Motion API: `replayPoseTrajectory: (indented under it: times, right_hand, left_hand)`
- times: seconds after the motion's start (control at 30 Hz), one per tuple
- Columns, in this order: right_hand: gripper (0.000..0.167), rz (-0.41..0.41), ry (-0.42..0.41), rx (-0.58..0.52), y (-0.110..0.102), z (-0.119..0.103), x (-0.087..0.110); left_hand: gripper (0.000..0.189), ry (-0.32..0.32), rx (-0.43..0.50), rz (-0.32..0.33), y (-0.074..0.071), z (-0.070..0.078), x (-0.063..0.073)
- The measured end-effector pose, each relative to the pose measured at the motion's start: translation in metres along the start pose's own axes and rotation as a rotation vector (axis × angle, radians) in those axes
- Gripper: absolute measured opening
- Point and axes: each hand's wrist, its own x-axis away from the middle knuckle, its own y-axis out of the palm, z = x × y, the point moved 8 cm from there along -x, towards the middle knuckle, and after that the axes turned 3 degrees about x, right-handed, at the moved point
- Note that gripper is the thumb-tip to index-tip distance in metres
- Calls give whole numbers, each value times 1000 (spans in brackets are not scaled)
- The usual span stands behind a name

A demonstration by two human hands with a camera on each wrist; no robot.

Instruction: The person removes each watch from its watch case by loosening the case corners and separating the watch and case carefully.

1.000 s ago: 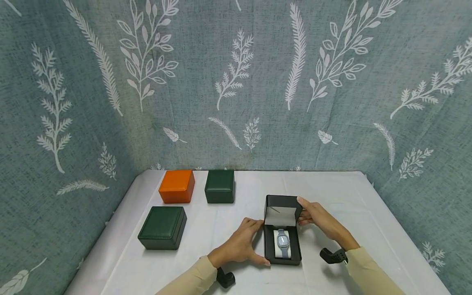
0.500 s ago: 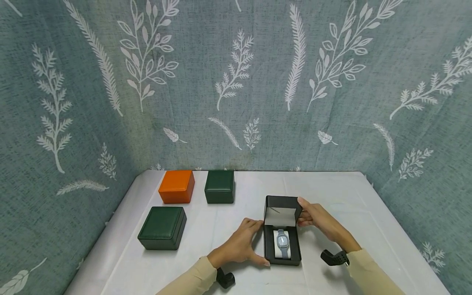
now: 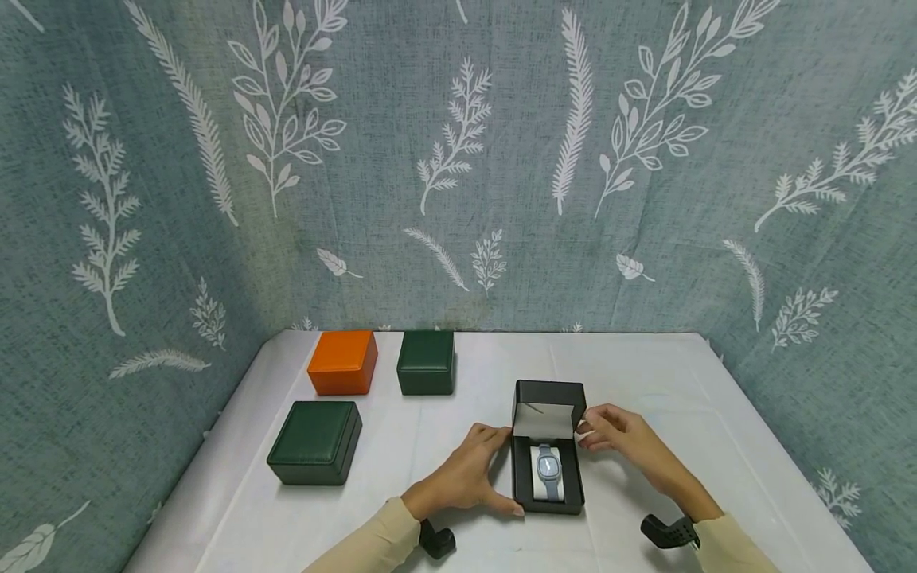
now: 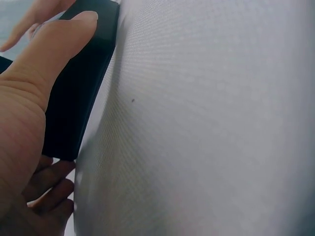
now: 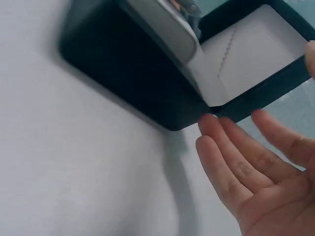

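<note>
Since half a second ago, my right hand (image 3: 630, 442) has slid off the top corner of the lid (image 3: 548, 391) and shifted outward, so its fingertips now hang beside the hinge on the box's right side. The hand is relaxed and holds nothing; in the right wrist view the fingers lie fairly straight and the thumb sits well apart from them. Whether one fingertip brushes the hinge corner, I cannot tell.

My left hand (image 3: 466, 473) holds the black box (image 3: 521, 473) round its near left corner, thumb on the front face and fingers along the left side. It and the box match the earlier frame. The box rests flat on the right half of the desk (image 3: 645, 374), its lid standing up by itself, and the watch (image 3: 548, 467) sits in the base on a white cushion (image 3: 536, 487), face up.

I judge the step in hand to be the end of raising the lid and letting go of it. From here, a move towards the watch calls for a steady left hand and a right hand that clears the lid's edge without knocking it.

An orange box (image 3: 342, 362) and two green boxes (image 3: 313, 442) (image 3: 426, 362), all closed, stand well apart to the left.
</note>
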Motion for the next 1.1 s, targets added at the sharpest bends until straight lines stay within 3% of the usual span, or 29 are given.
replayPoseTrajectory:
  times: [0.3, 1.1]
  right_hand:
    - [42, -43, -25, 88, 12, 5, 20]
    - [62, -62, -51, 145, 29, 18, 31]
  left_hand:
    - [124, -13, -9, -21, 1, -2, 0]
    - [122, -9, 33, -31, 1, -1, 1]
